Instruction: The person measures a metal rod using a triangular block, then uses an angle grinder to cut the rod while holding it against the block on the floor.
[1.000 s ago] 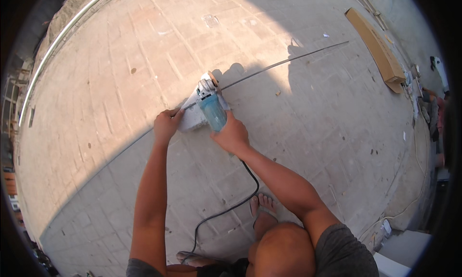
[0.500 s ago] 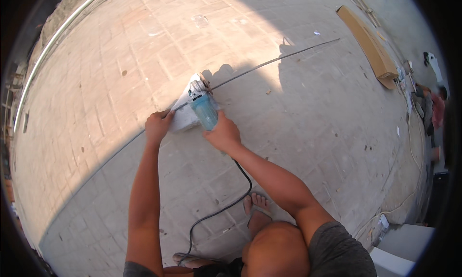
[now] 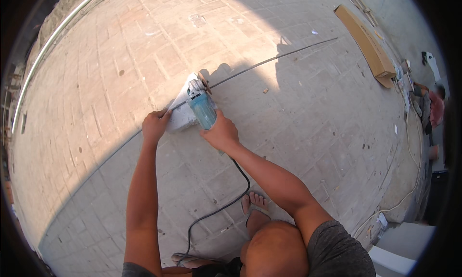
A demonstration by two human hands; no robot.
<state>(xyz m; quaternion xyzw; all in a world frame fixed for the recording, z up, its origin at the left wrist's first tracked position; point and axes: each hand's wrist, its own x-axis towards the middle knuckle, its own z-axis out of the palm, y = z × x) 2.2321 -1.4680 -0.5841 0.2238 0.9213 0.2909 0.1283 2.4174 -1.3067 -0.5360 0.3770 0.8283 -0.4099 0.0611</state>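
Observation:
My right hand (image 3: 222, 132) is wrapped round the teal body of an angle grinder (image 3: 202, 111). Its disc (image 3: 205, 83) meets a long thin metal rod (image 3: 255, 65), which runs across the paving from lower left to upper right. The rod rests on a pale, whitish block (image 3: 182, 117), partly hidden under the grinder. Just left of the block, my left hand (image 3: 156, 126) is closed on the rod and holds it down. From the grinder a black cord (image 3: 216, 212) trails back past my sandalled foot (image 3: 256, 207).
A long cardboard box (image 3: 366, 48) lies at the upper right. Beyond it, at the far right edge, another person (image 3: 436, 108) is low to the ground. A pale pipe (image 3: 48, 48) curves along the left side. A light cable (image 3: 409, 193) runs at the right.
Both hands keep their hold, and the grinder stays on the rod beside the block. The whole view has shifted very slightly.

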